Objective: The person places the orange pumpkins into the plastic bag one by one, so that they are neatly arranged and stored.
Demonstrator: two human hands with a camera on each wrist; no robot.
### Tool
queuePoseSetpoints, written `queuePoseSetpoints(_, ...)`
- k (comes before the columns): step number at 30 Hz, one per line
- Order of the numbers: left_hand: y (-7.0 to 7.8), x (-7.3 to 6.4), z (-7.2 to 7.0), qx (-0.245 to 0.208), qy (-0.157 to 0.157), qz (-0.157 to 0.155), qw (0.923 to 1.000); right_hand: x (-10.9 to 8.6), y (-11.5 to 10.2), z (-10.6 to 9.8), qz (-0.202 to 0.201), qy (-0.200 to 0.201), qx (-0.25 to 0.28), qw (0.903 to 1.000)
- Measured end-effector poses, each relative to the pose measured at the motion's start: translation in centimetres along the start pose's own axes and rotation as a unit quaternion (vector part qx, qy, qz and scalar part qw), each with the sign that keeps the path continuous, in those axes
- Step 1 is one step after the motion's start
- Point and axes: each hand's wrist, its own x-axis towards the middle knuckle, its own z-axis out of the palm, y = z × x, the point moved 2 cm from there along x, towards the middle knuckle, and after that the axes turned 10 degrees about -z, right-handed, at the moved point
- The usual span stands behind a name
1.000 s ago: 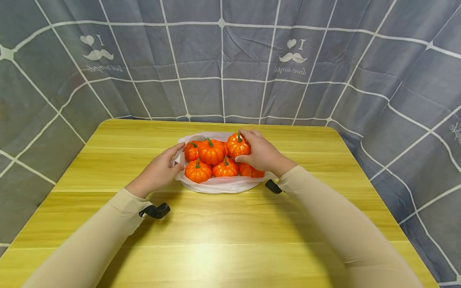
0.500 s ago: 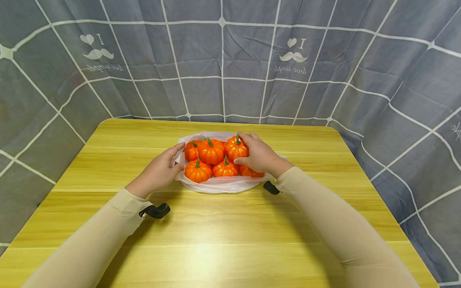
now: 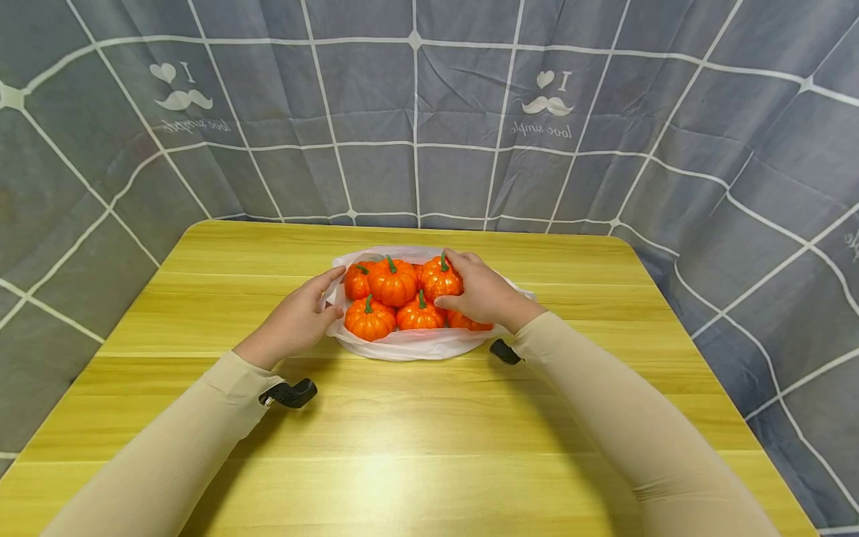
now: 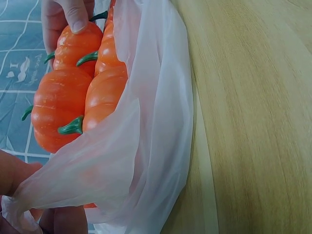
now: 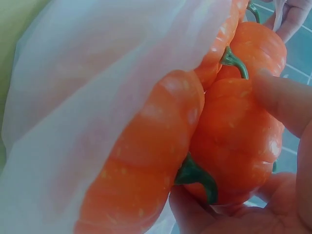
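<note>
A thin white plastic bag [image 3: 429, 347] lies open on the table, full of several small orange pumpkins with green stems. At its left side my left hand [image 3: 295, 321] pinches the bag's edge, and the left wrist view shows the film [image 4: 83, 180] bunched between thumb and fingers. My right hand [image 3: 486, 292] grips one glossy pumpkin [image 3: 439, 279] at the top right of the pile. Seen from the right wrist, thumb and fingers lie around that pumpkin [image 5: 236, 136], against its neighbours. Another pumpkin [image 3: 393, 282] sits on top beside it; one at lower right [image 3: 466, 321] is partly covered.
The yellow wood-grain table [image 3: 403, 440] extends around the bag on all sides. Grey curtain [image 3: 456, 112] with white grid lines hangs behind the table and along both sides. Each wrist carries a black camera mount [image 3: 290, 393].
My right hand has moved slightly left and down with its pumpkin, which now sits lower against the others. The left hand has kept its place at the bag's edge.
</note>
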Motion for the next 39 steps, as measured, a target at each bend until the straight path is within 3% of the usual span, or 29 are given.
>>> queuePoseSetpoints(39,0.09,0.08,-0.07,0.006,-0.003,-0.012,0.9999,0.09,0.08,0.11,0.002,-0.009,0.012,0.9999)
